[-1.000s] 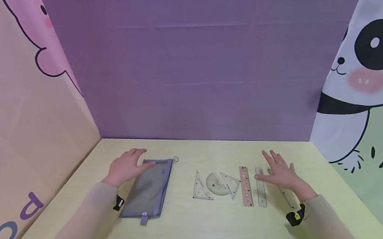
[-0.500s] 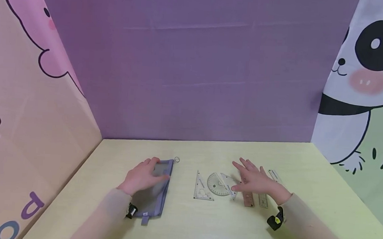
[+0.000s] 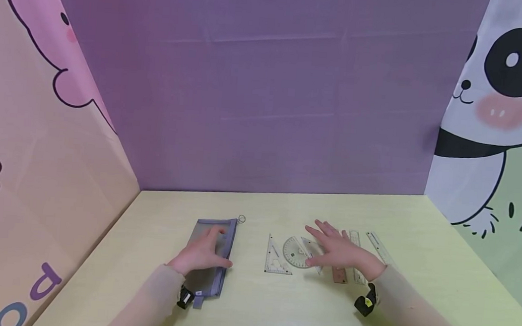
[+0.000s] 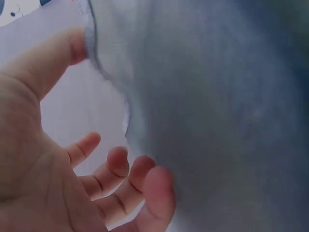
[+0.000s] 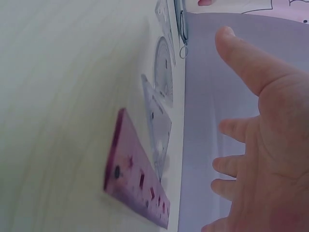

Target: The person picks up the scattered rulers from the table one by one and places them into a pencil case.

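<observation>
My left hand [image 3: 201, 254] hovers over a grey mesh zipper pouch [image 3: 207, 281] with purple edging, lying flat at the left. In the left wrist view its fingers are spread and loosely bent beside the pouch [image 4: 217, 121]; whether the thumb touches the edge I cannot tell. My right hand [image 3: 338, 252] is spread above a pink ruler [image 3: 339, 275], partly covering it and a clear set square [image 3: 313, 245]. In the right wrist view, the hand [image 5: 280, 125] is apart from the pink ruler [image 5: 137, 179] and holds nothing.
Left of my right hand lie a clear protractor [image 3: 292, 250] and another set square [image 3: 275, 262]. A clear ruler [image 3: 354, 236] and a slanted ruler [image 3: 377, 243] lie to the right. A purple backdrop [image 3: 265, 107] rises behind the table [image 3: 273, 310].
My left hand has moved right and nearer to me over the pouch. My right hand has moved left from the clear rulers to above the pink ruler. The objects stay in place.
</observation>
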`<action>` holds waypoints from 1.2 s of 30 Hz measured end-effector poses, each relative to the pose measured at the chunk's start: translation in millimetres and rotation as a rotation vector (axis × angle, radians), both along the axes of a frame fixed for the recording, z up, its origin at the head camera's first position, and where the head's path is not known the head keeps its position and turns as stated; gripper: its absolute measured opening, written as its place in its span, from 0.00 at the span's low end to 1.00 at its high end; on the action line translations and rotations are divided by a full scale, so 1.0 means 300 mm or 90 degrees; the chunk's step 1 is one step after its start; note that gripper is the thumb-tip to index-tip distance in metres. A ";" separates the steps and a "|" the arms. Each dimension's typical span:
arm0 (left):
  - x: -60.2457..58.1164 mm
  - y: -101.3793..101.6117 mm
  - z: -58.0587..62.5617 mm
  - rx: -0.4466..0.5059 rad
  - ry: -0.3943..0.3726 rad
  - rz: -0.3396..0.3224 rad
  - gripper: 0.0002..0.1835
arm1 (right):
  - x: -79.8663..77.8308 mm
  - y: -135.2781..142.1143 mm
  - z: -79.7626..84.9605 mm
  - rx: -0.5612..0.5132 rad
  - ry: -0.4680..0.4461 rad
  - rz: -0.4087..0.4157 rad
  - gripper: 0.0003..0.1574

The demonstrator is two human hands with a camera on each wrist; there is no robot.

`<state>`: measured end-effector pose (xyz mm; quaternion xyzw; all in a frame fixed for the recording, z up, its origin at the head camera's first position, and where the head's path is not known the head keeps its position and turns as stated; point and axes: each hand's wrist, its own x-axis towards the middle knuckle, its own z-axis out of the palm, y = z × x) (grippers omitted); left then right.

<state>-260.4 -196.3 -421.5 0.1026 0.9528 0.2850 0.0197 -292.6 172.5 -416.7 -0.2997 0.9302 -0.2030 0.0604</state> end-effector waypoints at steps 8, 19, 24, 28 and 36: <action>-0.030 -0.050 -0.038 0.136 -0.064 -0.039 0.33 | -0.019 -0.035 -0.002 -0.038 -0.017 0.021 0.57; -0.026 -0.133 -0.060 0.277 -0.144 -0.084 0.25 | -0.074 -0.117 -0.022 -0.113 -0.025 0.088 0.58; -0.026 -0.153 -0.071 0.311 -0.158 -0.076 0.24 | -0.093 -0.146 -0.028 -0.065 -0.056 0.124 0.61; -0.024 -0.162 -0.081 0.350 -0.160 -0.085 0.23 | -0.107 -0.171 -0.032 0.013 -0.052 0.131 0.66; -0.017 -0.170 -0.087 0.351 -0.157 -0.075 0.23 | -0.123 -0.246 -0.013 0.071 -0.054 0.161 0.68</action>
